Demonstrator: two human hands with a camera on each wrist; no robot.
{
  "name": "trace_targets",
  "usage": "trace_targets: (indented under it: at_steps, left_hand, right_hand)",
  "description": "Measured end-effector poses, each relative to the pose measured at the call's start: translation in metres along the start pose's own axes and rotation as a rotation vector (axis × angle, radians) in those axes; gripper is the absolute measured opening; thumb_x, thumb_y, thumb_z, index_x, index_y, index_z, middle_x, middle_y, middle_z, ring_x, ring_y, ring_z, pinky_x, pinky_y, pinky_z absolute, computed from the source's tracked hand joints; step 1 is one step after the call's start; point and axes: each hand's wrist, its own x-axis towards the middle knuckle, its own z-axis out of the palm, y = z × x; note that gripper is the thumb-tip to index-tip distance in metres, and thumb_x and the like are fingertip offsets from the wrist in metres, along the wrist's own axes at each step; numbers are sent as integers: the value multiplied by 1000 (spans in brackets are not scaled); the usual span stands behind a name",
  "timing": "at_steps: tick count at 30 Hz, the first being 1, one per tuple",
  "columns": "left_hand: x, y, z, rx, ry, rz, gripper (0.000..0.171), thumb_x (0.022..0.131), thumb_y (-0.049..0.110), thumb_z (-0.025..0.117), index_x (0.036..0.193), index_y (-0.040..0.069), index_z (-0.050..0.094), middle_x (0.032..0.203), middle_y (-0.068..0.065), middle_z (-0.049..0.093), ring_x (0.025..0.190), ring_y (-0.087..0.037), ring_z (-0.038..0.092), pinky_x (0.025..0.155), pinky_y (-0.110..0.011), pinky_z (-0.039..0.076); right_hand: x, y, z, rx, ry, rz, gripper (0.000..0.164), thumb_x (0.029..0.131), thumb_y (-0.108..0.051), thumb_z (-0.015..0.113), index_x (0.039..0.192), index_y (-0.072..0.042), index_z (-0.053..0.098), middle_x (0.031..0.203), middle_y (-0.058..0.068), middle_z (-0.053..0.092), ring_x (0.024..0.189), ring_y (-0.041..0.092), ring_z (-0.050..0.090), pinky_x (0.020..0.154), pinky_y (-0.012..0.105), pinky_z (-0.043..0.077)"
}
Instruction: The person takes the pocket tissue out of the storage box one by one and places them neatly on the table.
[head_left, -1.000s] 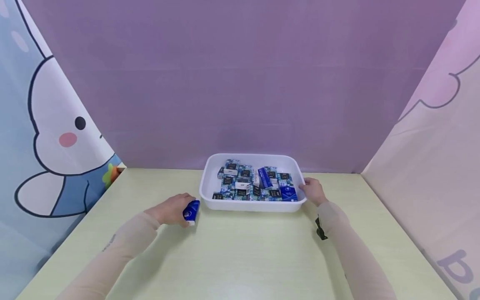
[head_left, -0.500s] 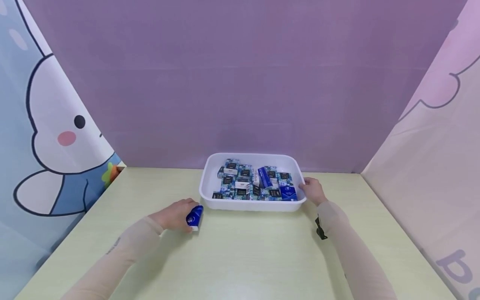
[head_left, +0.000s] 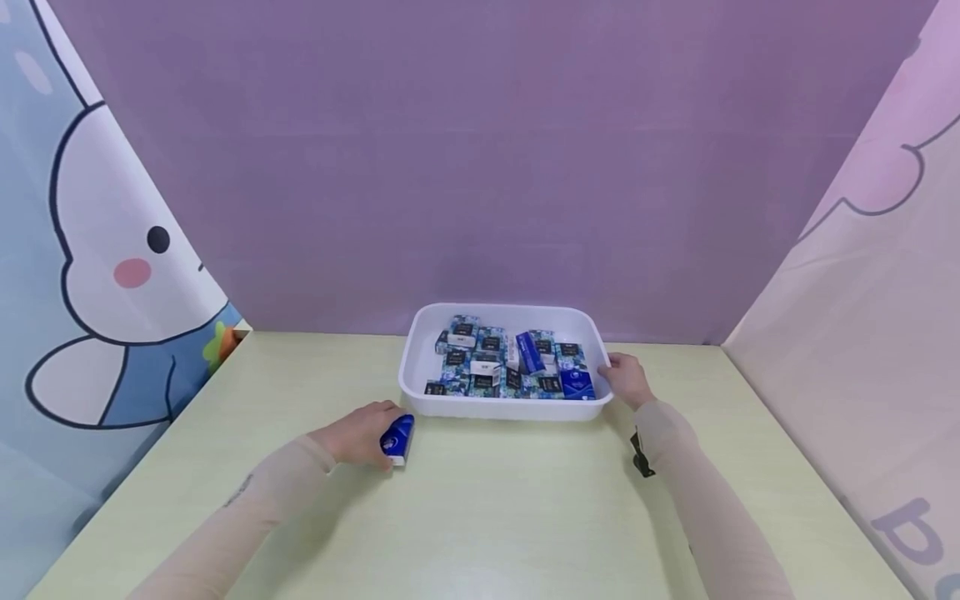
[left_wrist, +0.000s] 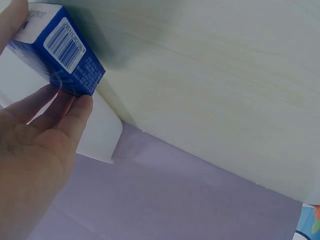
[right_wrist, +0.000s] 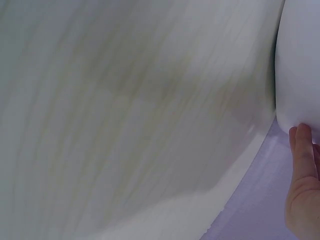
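In the head view, my left hand [head_left: 362, 435] holds a small blue carton [head_left: 400, 438] above the table, just off the near left corner of a white plastic tray [head_left: 510, 408]. The left wrist view shows the carton's barcode side [left_wrist: 65, 45] and white end, with thumb and fingers on opposite sides. At the tray's right end, my right hand [head_left: 628, 380] grips the rim. Its fingers [right_wrist: 302, 155] lie against the outer wall in the right wrist view. Inside the tray are several flower-patterned boxes [head_left: 456, 364], plus a plain blue carton [head_left: 577, 384] and another lying tilted [head_left: 529, 353].
The pale wood-grain table [head_left: 510, 500] runs back to a purple backdrop [head_left: 480, 167], and the tray stands near that rear edge. Printed cartoon cloths hang at the left [head_left: 120, 217] and right [head_left: 862, 333]. A black strap [head_left: 642, 458] hangs by the right sleeve.
My left hand has moved a little to the right and toward me with the blue carton in it. The right hand and the tray hold their places.
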Motion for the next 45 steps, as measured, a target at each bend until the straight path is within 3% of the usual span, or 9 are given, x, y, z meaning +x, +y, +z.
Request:
trace_targets:
  at_steps: [16,25,34,45]
  left_hand:
    - [4,-7,-2,1,5,-10,84,65,25,82,134,-1,41,128,-15,48,114,-30,48,101,-46,40]
    - [5,-24,-4,30,30,30,84,64,25,82,131,-6,42,125,-19,49,111,-32,50,101,-47,40]
    - [6,-35,-1,42,35,30,85,62,24,83,130,-8,42,124,-20,49,109,-32,51,98,-48,42]
    - [4,-34,-1,29,46,41,84,60,15,84,129,-8,42,124,-20,49,110,-34,50,100,-49,41]
  right_hand:
    - [-1,1,1,-7,5,10,43,94,-8,42,132,11,38,129,32,45,116,44,48,97,49,44]
    - [0,0,0,-10,5,22,43,95,-9,40,133,11,36,131,32,44,118,44,47,98,50,43]
    - [0,0,1,-4,5,14,43,94,-8,42,131,12,38,128,32,45,116,44,48,97,49,44]
    - [1,0,0,12,-5,19,43,94,-9,41,132,11,37,130,32,45,117,43,47,98,49,43]
